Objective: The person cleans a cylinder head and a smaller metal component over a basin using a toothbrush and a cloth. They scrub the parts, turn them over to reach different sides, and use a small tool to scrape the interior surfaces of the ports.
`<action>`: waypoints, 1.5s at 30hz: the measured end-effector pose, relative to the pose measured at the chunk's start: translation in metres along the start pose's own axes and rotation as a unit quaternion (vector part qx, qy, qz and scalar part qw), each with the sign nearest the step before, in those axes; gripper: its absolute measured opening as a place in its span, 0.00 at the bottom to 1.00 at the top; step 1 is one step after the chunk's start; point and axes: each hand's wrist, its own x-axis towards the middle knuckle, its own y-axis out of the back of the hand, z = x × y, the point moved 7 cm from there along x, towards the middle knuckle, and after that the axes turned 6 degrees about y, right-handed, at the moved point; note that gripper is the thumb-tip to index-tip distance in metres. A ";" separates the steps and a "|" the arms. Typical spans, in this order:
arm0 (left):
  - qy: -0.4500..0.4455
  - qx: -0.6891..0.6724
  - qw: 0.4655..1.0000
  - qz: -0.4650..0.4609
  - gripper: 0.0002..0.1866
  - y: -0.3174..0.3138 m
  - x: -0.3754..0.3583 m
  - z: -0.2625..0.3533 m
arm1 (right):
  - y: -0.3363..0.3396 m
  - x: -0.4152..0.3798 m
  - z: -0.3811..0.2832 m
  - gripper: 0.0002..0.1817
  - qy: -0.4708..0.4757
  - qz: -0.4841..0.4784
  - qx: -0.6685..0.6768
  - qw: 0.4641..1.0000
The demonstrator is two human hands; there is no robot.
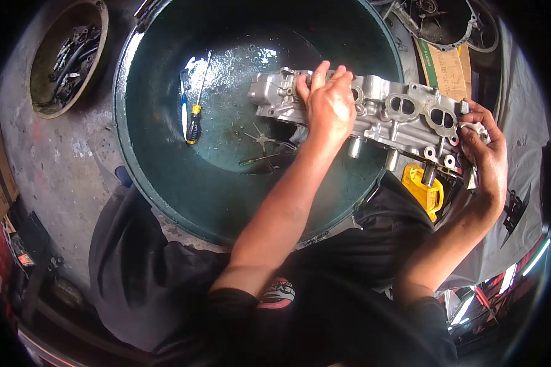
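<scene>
A silver metal cylinder head (373, 110) with oval ports lies slantwise over the right side of the big dark green tub (123, 122). My left hand (330, 107) grips it near its left end, fingers over the far edge and thumb toward the near side. At the other end my right hand (487, 144) presses a crumpled white rag (476, 131) against the metal, its fingers closed round the cloth. Part of the rag hangs below the palm. My left forearm hides some of the tub's floor.
Wet tub floor holds a yellow-and-black screwdriver (194, 125), a blue-and-white slim tool (184, 107), a three-armed metal piece (261, 139) and a green-handled tool (257, 160). A basin of parts (40, 104) stands left. A yellow container (423, 192) and cardboard (447, 67) are right.
</scene>
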 end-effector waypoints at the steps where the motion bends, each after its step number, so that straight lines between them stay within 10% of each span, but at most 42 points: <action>1: 0.003 -0.004 1.000 -0.001 0.15 0.000 -0.002 -0.003 | -0.001 0.000 -0.001 0.09 0.004 0.002 0.005 1.000; 45: -0.022 0.058 0.998 -0.017 0.17 -0.004 0.010 -0.043 | 0.003 0.002 -0.002 0.08 0.011 -0.018 -0.021 1.000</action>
